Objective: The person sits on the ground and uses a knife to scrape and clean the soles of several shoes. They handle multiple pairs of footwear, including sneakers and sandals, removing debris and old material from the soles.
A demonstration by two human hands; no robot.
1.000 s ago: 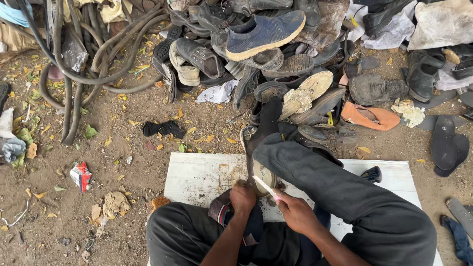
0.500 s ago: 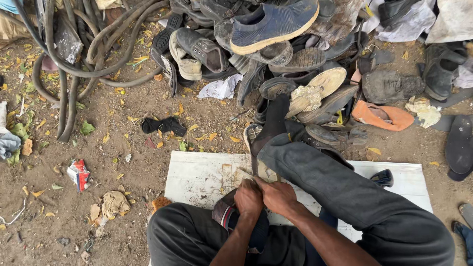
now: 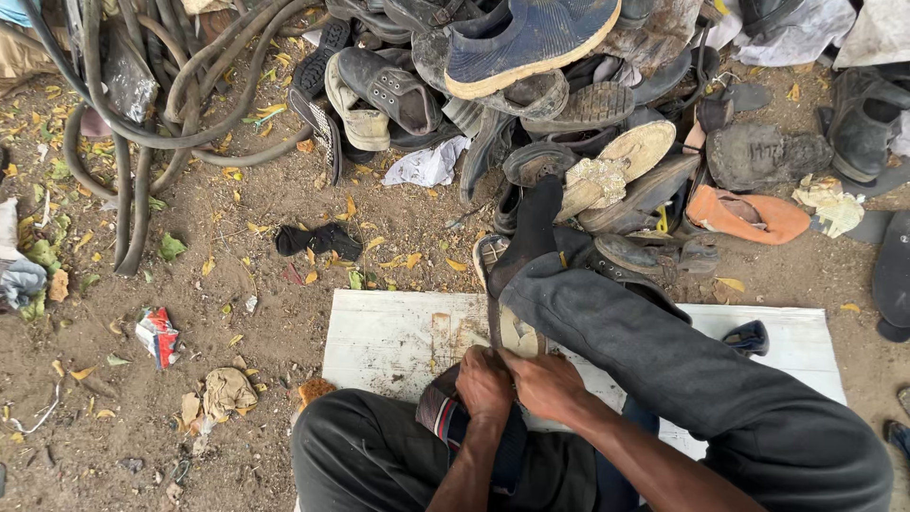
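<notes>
Hands are meeting low in the frame, over a white board (image 3: 379, 341) that is lying flat on the dirt. The left hand (image 3: 485, 384) is curling shut on the near end of a shoe sole (image 3: 517, 332), fingers folded over its edge, while the right hand (image 3: 548, 384) is pinching the same end from the other side; both are touching each other and the sole. Whether a tool is lying between the fingers cannot be told.

The sole is running away from the hands along the board toward the person's outstretched leg (image 3: 664, 360), whose dark-socked foot (image 3: 531, 232) appears to be pressing down on its far end. Judging by that, the foot is serving as a clamp so that both hands are free to work the near end, and the board is giving a firm, clean surface above the soil.

Beyond the foot, a heap of worn shoes (image 3: 569, 104) is crowding the far edge of the board, topped by a blue sneaker (image 3: 531, 38). Black rubber hoses (image 3: 133, 123) are looping across the ground at upper left, well apart from the work. A dark rag (image 3: 318, 239) and a crumpled wrapper (image 3: 158, 334) are lying on the leaf-strewn dirt. The raised leg is hiding much of the board's right half.
</notes>
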